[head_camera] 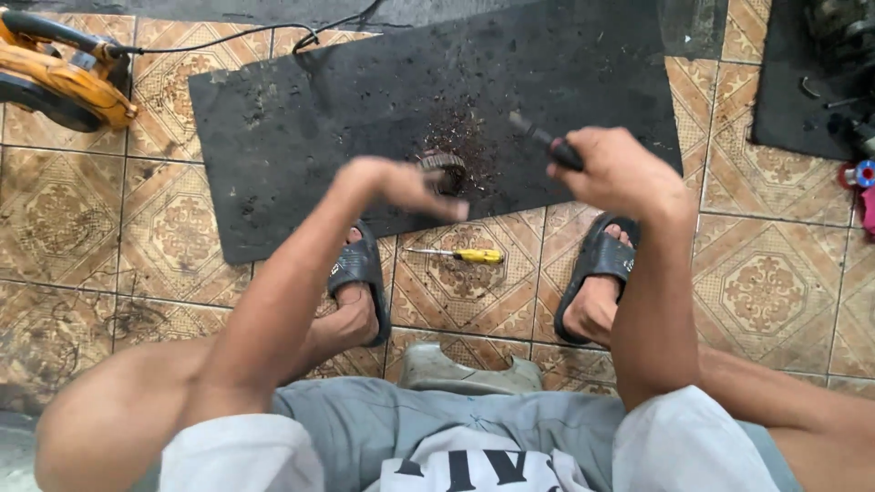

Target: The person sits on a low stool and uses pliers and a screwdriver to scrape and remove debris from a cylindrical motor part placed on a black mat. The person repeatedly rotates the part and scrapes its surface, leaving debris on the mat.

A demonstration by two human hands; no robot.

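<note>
Two bare hands work above a black rubber mat (365, 109): the right hand (620, 169) is clenched around a dark-handled tool (547, 141), while the left hand (401, 182), fingers loosely curled, touches a small rusty round part (445, 166) lying on the mat.

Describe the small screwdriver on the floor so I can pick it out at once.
Find the black rubber mat on the patterned tile floor. Just below its near edge, between the two black sandals, lies the screwdriver: small, yellow-handled, the only bright yellow thing there.
</note>
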